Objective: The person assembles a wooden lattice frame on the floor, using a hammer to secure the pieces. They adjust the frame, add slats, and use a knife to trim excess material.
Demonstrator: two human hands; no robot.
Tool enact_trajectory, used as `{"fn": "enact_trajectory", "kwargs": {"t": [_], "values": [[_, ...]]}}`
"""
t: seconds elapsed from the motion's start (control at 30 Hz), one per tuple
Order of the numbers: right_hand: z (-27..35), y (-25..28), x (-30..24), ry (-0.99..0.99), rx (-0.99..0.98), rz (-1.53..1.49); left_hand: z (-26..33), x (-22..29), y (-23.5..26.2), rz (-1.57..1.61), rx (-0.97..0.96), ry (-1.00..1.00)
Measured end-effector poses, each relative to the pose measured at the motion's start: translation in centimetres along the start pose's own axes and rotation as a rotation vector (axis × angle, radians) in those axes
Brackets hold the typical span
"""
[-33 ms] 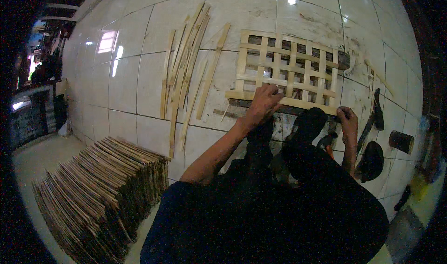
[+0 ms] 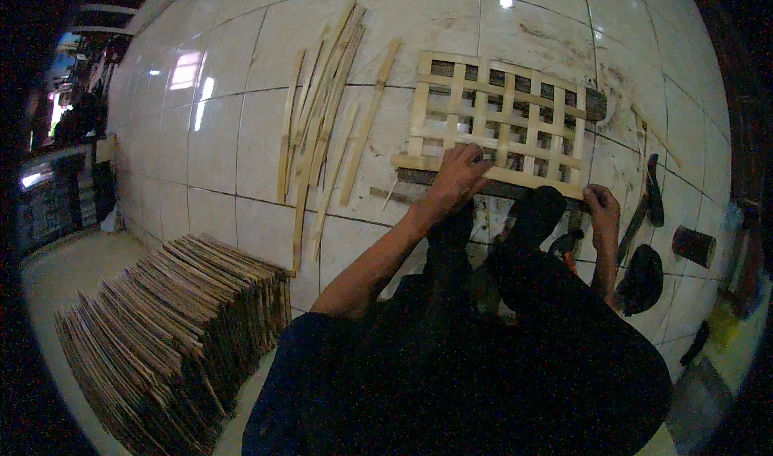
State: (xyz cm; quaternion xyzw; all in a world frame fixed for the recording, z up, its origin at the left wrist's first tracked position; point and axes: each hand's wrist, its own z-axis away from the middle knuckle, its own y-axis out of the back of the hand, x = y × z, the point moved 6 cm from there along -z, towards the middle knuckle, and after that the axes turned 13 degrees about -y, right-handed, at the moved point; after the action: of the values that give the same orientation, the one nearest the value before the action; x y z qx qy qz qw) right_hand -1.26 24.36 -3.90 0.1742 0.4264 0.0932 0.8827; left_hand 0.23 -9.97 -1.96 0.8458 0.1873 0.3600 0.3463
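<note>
Left hand (image 2: 459, 175) seemingly unmoved, palm-down

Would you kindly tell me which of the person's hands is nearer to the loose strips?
Left. The left hand, on the near edge of the lattice, lies right of the loose strips; the right hand, at the lattice's near right corner, is farther right.

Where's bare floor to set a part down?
Biggest: tile left of the loose strips, beyond the brown stack. Also partly smudged tile beyond the woven lattice. Crowded: right of the right hand, with a long dark object, black bundle and short cylinder.
</note>
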Motion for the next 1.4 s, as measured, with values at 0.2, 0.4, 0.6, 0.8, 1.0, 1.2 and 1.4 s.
{"fn": "enact_trajectory", "kwargs": {"t": [0.2,0.4,0.6,0.8,1.0,1.2,1.4], "values": [[-0.5,0.8,-0.4,0.059,0.018,0.032,-1.0,-0.4,-0.6,0.025,-0.067,-0.004],[-0.8,0.5,0.4,0.016,0.004,-0.001,-0.5,-0.8,-0.6,0.052,-0.09,0.062],[-0.9,0.9,0.6,0.07,0.054,0.053,0.6,-2.3,-2.3,0.137,0.081,-0.055],[-0.6,0.0,-0.4,0.08,0.096,0.17,-0.1,-1.8,-0.6,0.114,-0.047,-0.03],[-1.3,0.5,1.2,0.068,0.108,0.074,-1.3,-0.8,0.0,0.13,-0.058,0.045],[0.9,0.0,-0.9,0.028,0.134,0.064,-1.2,-0.8,0.1,0.139,-0.124,0.107],[0.8,0.1,-1.0,0.083,0.172,0.127,-1.3,-0.9,-0.1,0.135,-0.145,0.111]]}}
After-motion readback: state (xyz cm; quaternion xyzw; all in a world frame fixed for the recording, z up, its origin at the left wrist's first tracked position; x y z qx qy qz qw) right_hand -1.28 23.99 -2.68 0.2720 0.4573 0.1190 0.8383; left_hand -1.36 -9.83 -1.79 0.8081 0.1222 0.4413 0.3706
